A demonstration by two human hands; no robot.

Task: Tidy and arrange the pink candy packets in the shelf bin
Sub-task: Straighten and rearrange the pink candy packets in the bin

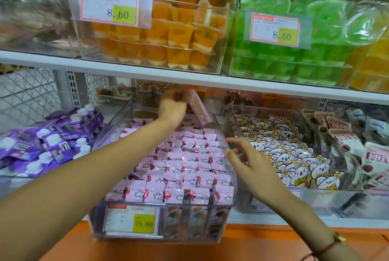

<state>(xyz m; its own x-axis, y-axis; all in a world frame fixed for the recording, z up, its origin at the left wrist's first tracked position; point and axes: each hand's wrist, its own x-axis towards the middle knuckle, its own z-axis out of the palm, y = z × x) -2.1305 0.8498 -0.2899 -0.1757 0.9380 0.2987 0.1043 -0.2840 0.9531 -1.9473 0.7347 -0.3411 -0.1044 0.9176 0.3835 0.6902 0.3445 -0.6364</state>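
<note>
We have our left hand (173,103) raised over the back of the clear shelf bin (228,214), its fingers curled round one pink candy packet (199,107) that hangs tilted, one end up by the fingers and the other angled down toward the rows. We judge we hold it lifted this way so that it can be dropped into a gap at the rear, where the stock looks thinner than at the front.

The rest of the pink candy packets (183,168) lie in the bin in overlapping rows that step down toward us, the front row standing upright against the front wall above the price label (131,220). They look mostly ordered already, so little seems left to do.

Our right hand (251,164) holds nothing: its fingers are spread and relaxed, the tips at the bin's right wall, probably to steady it or square up the row edges there. Whether they actually touch the plastic we cannot tell.

Just beside the bin, purple pouches (52,140) sit on the left and koala packets (286,151) on the right; the packet in hand should stay clear of both
</note>
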